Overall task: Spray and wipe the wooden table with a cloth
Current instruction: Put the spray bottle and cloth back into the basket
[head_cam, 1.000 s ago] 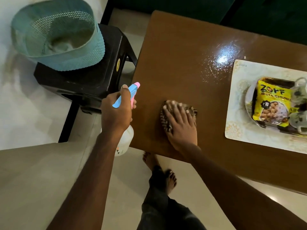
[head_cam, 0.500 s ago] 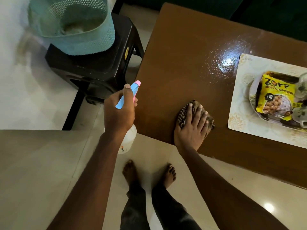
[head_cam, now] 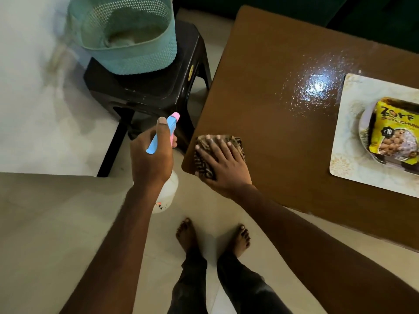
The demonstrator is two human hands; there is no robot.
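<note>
At the table (head_cam: 272, 64) corner, right hand (head_cam: 223, 165) lies flat on cloth (head_cam: 204, 165), left hand (head_cam: 150, 158) grips spray bottle (head_cam: 166, 193); plate (head_cam: 362, 132) holds snack packet (head_cam: 394, 132).

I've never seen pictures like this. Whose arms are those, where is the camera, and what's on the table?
No machine here: these are a person's own arms, filmed by a camera worn on the head, looking down. The right hand presses flat on a striped cloth at the near corner of the wooden table. The left hand grips a spray bottle just beside it. Farther along, spray droplets glisten, and a placemat holds a yellow snack packet. A teal basket sits on a dark stool.
</note>
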